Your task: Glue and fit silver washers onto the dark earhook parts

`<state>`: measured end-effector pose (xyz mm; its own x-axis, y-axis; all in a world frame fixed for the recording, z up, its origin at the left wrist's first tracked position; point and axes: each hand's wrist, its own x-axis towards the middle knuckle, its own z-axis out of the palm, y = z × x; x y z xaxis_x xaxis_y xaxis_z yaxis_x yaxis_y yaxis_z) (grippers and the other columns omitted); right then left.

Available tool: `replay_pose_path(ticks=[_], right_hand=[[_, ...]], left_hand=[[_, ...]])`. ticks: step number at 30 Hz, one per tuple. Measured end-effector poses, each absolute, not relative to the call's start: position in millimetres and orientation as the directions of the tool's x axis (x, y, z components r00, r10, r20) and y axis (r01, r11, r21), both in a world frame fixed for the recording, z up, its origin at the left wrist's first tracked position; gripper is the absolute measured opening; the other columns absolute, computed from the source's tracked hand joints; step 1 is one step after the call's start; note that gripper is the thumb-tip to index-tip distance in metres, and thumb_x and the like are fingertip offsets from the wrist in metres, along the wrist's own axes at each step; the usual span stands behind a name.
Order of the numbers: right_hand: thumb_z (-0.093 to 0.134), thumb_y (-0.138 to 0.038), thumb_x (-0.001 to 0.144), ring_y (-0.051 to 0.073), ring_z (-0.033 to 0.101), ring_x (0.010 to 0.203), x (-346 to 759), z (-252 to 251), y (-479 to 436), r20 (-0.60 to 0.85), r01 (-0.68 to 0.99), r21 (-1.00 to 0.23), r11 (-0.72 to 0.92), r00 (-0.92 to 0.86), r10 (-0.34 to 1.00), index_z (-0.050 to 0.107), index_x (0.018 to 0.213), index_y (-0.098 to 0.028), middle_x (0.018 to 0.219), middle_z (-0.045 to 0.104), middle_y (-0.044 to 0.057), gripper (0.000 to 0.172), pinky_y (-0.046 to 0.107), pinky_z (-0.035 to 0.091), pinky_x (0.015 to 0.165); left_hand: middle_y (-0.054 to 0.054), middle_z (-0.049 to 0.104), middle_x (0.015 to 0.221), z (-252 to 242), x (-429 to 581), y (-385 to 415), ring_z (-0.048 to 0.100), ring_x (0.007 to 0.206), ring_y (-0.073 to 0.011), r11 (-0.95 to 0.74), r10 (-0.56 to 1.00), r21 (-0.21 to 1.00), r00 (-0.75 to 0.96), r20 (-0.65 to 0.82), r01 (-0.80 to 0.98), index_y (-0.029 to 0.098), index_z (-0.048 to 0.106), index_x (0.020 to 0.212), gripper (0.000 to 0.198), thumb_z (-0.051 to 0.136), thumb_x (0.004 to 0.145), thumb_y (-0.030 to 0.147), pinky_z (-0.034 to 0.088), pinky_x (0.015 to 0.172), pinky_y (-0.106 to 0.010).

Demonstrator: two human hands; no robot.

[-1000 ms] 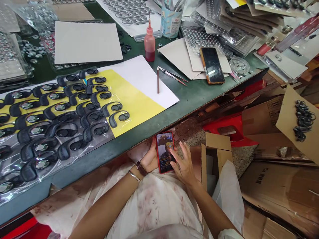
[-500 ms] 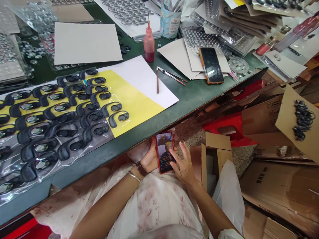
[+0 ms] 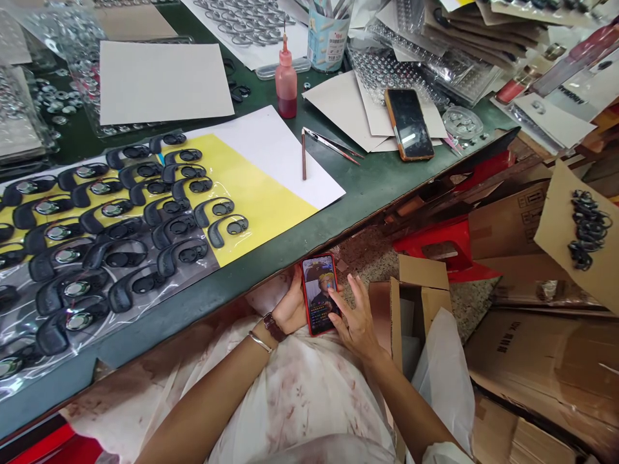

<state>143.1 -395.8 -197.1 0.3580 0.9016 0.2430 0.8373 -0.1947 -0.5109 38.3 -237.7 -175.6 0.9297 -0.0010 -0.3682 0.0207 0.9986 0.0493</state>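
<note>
My left hand grips a red-cased phone with a lit screen, held over my lap just below the front edge of the green table. My right hand hovers at the phone's right side with fingers spread, and its thumb touches the screen. A watch and a thin bracelet sit on my left wrist. On the table, several black ear-hook earphone shells lie in rows on a yellow and white sheet under clear film.
A second phone lies dark on white paper at the table's right. A red glue bottle, a pencil, tweezers, a pen cup and blister trays fill the back. Cardboard boxes and a red stool crowd the floor.
The view has shifted slightly. My right thumb moves a little on the phone screen, and the picture on the screen has changed. Both hands stay in place.
</note>
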Motion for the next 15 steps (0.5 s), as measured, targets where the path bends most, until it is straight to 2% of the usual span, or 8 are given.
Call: replay_pose_path(ticks=[3,9,15], right_hand=[[0.053,-0.033,0.091,0.037,0.018,0.143,141,-194,-396,0.278,0.834,-0.524,-0.172,0.359,0.891,0.044,0.139,-0.03,0.158,0.013,0.007,0.048,0.064,0.029,0.108],[0.064,-0.035,0.083,0.039,0.021,0.142,132,-186,-395,0.315,0.841,-0.529,-0.113,0.319,0.894,0.027,0.146,-0.023,0.156,0.017,0.015,0.074,0.066,0.031,0.106],[0.064,-0.034,0.082,0.037,0.029,0.139,130,-186,-394,0.35,0.835,-0.536,-0.125,0.355,0.867,0.03,0.144,-0.022,0.152,0.028,0.015,0.071,0.065,0.033,0.107]], left_hand=[[-0.019,0.068,0.111,-175,38,-237,0.064,0.105,-0.0291,0.999,-0.001,0.049,0.929,-0.371,0.021,0.007,0.052,0.131,0.083,0.025,0.087,0.072,0.039,0.101,-0.042],[-0.019,0.065,0.117,-174,38,-238,0.061,0.11,-0.0299,1.0,-0.003,0.018,0.933,-0.359,0.01,0.008,0.05,0.133,0.084,0.027,0.086,0.073,0.038,0.102,-0.043],[-0.018,0.066,0.117,-171,39,-238,0.062,0.109,-0.0285,1.0,0.026,0.003,0.925,-0.379,-0.027,0.01,0.05,0.134,0.077,0.029,0.088,0.069,0.039,0.103,-0.041]])
